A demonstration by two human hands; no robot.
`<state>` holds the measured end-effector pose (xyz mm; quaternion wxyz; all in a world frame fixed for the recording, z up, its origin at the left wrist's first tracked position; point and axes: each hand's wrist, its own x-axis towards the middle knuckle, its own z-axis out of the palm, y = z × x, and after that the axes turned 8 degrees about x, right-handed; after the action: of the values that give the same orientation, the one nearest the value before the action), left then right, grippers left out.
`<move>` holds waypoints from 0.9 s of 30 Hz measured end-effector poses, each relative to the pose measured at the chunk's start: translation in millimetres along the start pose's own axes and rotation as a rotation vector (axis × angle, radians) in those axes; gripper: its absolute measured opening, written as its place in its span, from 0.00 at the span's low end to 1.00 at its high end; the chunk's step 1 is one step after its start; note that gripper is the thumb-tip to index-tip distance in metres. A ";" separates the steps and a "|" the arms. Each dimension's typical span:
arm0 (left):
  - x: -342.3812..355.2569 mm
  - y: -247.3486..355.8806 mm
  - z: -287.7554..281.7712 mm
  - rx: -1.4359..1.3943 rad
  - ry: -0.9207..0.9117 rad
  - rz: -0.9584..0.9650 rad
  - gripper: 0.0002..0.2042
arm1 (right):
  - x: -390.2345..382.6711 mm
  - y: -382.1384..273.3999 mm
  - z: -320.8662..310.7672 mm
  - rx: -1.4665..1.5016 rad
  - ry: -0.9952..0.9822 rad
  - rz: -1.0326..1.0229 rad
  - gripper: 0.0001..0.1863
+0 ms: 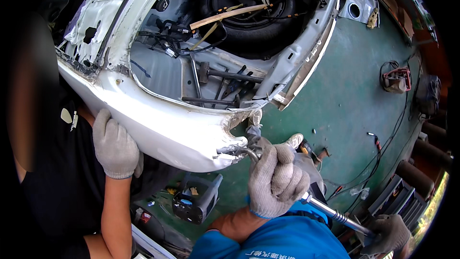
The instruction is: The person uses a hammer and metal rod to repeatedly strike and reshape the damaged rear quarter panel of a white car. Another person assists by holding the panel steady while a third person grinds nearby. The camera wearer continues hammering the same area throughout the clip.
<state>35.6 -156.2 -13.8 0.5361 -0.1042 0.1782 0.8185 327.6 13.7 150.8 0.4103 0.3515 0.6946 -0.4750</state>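
My left hand [278,182], in a light knitted glove, is wrapped round a chrome slide-hammer puller [338,217]. Its curved hook pokes out past my fingers and meets the torn, crumpled edge [231,151] of a white car body panel [167,136]. Whether the hook has caught behind the metal I cannot tell. Lower right, my gloved right hand [389,235] is closed round the puller's other end, partly in shadow. At the left, a co-worker's gloved hand [114,148] rests against the panel's lower side.
Inside the open car body are a hammer [204,73], loose bars, wiring, a wooden strip [230,16] and a spare wheel [282,31]. A grey plastic stool [196,199] stands below the panel. Cables [378,163] trail over the green floor [345,96] at the right.
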 end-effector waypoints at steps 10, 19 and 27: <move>3.5 7.3 -7.6 -0.009 -0.044 -0.094 0.25 | 0.2 -0.8 7.1 0.073 0.081 0.014 0.27; -0.4 5.1 6.6 -0.009 0.014 -0.056 0.24 | -3.5 -65.1 -11.1 0.136 0.113 0.022 0.18; -2.6 4.7 2.3 -0.034 -0.092 -0.077 0.24 | -27.7 -57.6 -0.6 0.132 0.156 0.111 0.20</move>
<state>32.4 -159.1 -10.0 0.5731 -0.0824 0.1352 0.8040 288.4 -5.9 197.4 0.3568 0.4516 0.6709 -0.4676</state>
